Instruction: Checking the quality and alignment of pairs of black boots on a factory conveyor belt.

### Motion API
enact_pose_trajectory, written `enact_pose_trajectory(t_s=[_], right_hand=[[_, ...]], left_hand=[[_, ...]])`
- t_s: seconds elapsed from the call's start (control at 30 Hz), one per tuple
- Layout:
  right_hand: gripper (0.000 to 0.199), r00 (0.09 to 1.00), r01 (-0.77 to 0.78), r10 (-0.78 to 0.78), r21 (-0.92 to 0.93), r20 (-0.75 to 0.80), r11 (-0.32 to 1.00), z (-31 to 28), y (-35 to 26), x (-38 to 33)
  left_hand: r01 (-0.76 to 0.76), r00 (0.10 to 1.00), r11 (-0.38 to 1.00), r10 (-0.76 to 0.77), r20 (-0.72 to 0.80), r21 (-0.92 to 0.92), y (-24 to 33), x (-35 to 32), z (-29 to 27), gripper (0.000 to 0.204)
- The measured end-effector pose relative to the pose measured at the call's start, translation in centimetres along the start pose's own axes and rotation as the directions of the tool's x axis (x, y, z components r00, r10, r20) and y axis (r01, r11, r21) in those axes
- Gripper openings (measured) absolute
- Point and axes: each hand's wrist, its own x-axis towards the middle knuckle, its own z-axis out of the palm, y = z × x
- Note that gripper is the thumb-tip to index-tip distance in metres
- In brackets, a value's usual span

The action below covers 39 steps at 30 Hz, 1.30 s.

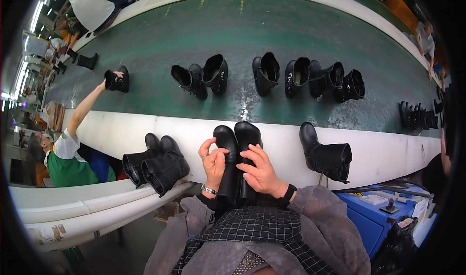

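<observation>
Both hands hold one pair of black boots (pixel 237 158) upright against the white counter (pixel 378 153): left hand (pixel 213 164) pinching a shaft, right hand (pixel 262 174) clasped round the other. Apparently mid-check; more boots (pixel 158 168) wait alongside.

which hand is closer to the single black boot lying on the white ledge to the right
Right. The right hand rests on the pair of black boots held in front, on the side toward the lone black boot. The left hand grips the pair's far side, farther away.
</observation>
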Motion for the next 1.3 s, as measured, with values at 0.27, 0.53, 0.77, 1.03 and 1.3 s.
enact_pose_trajectory(t_s=[0.27,0.53,0.77,1.03,1.3], right_hand=[[0.014,0.985,0.058,-0.041,0.099,-0.167,0.993,1.7,4.7,4.7],[0.054,0.623,-0.431,0.660,0.520,-0.420,0.738,-1.0,8.8,5.6],[0.026,0.817,-0.339,0.530,0.556,-0.225,0.759,-2.5,7.7,3.4],[0.037,0.913,-0.398,0.401,0.404,0.081,0.824,-5.3,6.7,3.2],[0.027,0.940,-0.334,0.340,0.266,0.025,0.904,-4.6,8.0,3.4]], left_hand=[[0.077,0.986,0.944,-0.024,0.167,-0.321,0.4,2.1,0.4,0.067],[0.346,0.854,0.807,-0.482,-0.195,-0.479,-1.3,2.7,1.2,0.075],[0.242,0.842,0.904,-0.376,-0.386,-0.353,-2.9,2.7,1.1,0.066],[0.165,0.986,0.896,-0.149,0.070,-0.411,-3.1,0.9,-2.5,0.063],[0.037,0.964,0.995,-0.012,0.265,-0.087,-2.0,0.7,-5.0,0.041]])
